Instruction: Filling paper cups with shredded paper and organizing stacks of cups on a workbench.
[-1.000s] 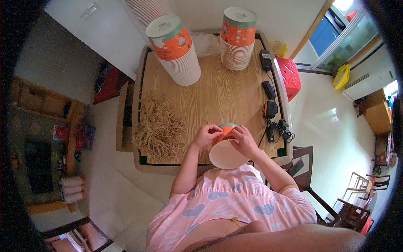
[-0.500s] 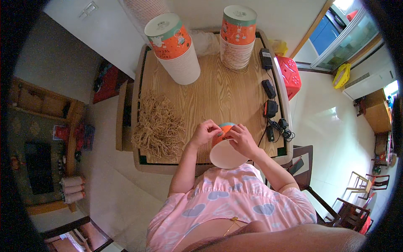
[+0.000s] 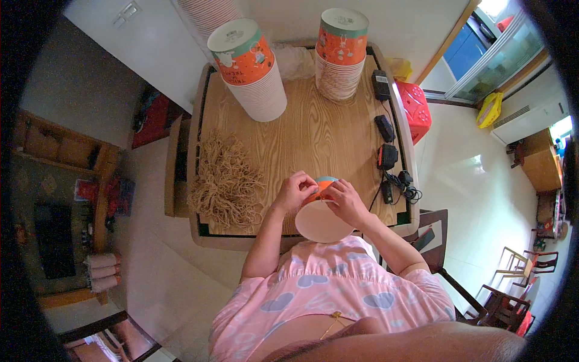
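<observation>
An orange paper bucket (image 3: 324,222) with a teal band and white inside lies tilted at the table's near edge, its wide mouth turned toward me. My left hand (image 3: 297,188) is closed, thumb and fingers pinched together against the bucket's orange side. Whatever sits in that pinch is too small to make out. My right hand (image 3: 345,199) is closed on the wall at the right, fingertips close to those of the left. Left of my hands spreads a loose heap of brown twine (image 3: 223,181).
Toward the back stand two upside-down bucket stacks, a left stack (image 3: 256,90) and a right stack (image 3: 341,60) with brown strands around its lower part. Black power adapters (image 3: 387,157) and cables line the right edge. A red stool (image 3: 413,111) is beyond it.
The bucket's mouth has swung slightly left and now faces me more squarely. Both hands stay at nearly the same spot, fingers still pinched at its side.
</observation>
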